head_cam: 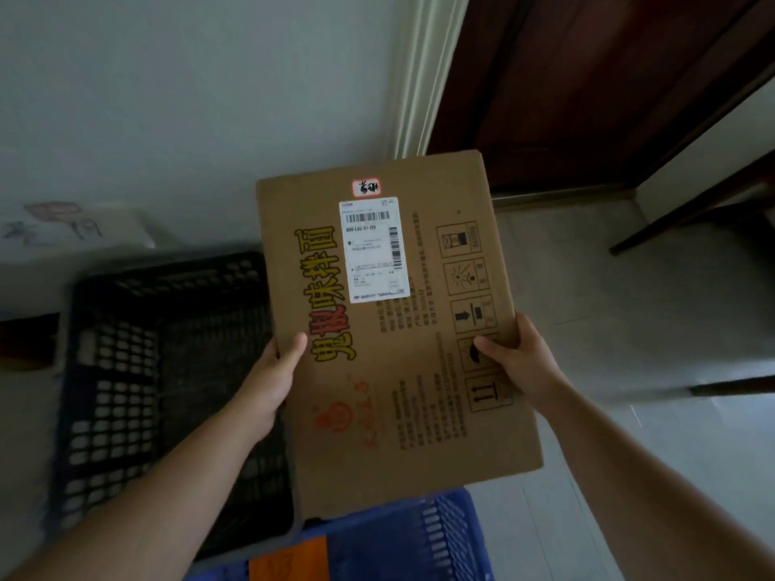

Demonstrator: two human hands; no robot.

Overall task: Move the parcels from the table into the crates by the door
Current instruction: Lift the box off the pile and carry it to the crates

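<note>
I hold a flat brown cardboard parcel with yellow characters and a white shipping label, level in front of me. My left hand grips its left edge, thumb on top. My right hand grips its right edge, thumb on the printed handling symbols. The parcel hangs above the floor, over the right side of a black slatted crate that looks empty. A blue crate lies just under the parcel's near edge, with something orange in it.
A dark wooden door stands at the back right, with a pale frame beside it. Dark furniture legs cross the tiled floor at the right. A white wall runs behind the crates, and a low white object sits at the far left.
</note>
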